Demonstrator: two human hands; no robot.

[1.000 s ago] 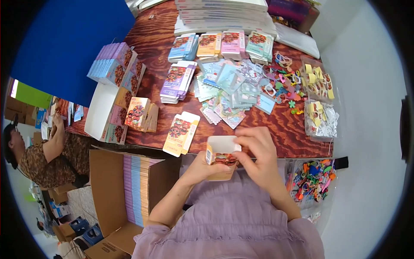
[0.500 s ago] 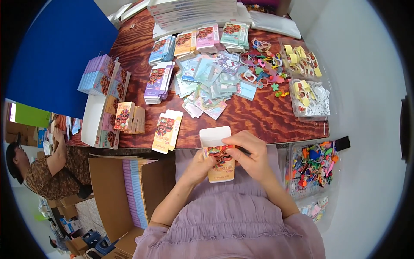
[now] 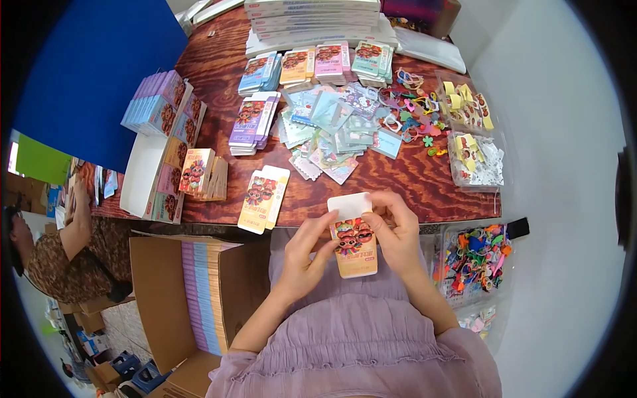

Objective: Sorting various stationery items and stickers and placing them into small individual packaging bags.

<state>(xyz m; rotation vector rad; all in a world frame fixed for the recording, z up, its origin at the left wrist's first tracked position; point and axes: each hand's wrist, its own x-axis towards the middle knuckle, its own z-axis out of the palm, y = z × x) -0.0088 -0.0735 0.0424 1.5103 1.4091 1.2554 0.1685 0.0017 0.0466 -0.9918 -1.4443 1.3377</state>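
Observation:
A small orange-yellow carton (image 3: 357,260) with cartoon figures on its front is held upright over my lap, just off the table's front edge. Its white top flap stands up. My left hand (image 3: 304,257) grips the carton's left edge, thumb low and fingertips near the flap's base. From the other side, my right hand (image 3: 400,233) pinches the upper right corner by the flap. What is inside the carton cannot be seen. Nearest on the table lies a flat orange carton (image 3: 260,199), unfolded, left of my hands.
Stacks of flat purple cartons (image 3: 251,123) and other colours ring a pile of sticker sheets (image 3: 332,119). Hair ties (image 3: 413,116) and clear trays (image 3: 479,159) lie at right. A white display box (image 3: 142,176), finished orange cartons (image 3: 196,174) and a cardboard box (image 3: 154,298) stand left; a co-worker (image 3: 63,259) sits beyond.
My left hand has shifted up the carton's left side, its fingers now at the flap. My right fingers moved to the flap's right corner. The view has turned slightly.

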